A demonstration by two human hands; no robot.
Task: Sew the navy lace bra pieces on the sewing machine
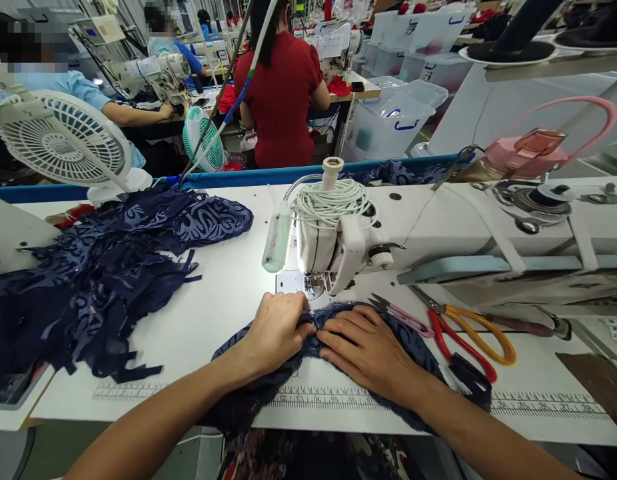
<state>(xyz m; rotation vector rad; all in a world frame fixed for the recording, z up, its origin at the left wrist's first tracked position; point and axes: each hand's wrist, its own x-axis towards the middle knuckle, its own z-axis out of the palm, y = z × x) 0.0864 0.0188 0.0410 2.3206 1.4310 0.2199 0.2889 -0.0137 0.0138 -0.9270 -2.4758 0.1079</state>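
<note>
A navy patterned bra [333, 310] lies curved across the white table in front of the sewing machine's needle area [316, 283]. My left hand [281, 330] is closed on its middle part, fingers bent and thumb pressed against the fabric. Flat on the right side of the bra rests my right hand [358, 343], its fingers stretched out and pointing left toward my left hand. The fabric between the hands is partly hidden by my fingers. To the right of my right hand lie small pink-handled snips [403, 317] and larger scissors [453, 313] with red and orange handles.
A heap of navy patterned pieces [118, 253] covers the table's left side. A white fan [63, 137] stands behind it. A printed ruler [328, 399] runs along the front edge. A pink bag-like item [533, 147] sits behind the machine arm. People work at machines beyond.
</note>
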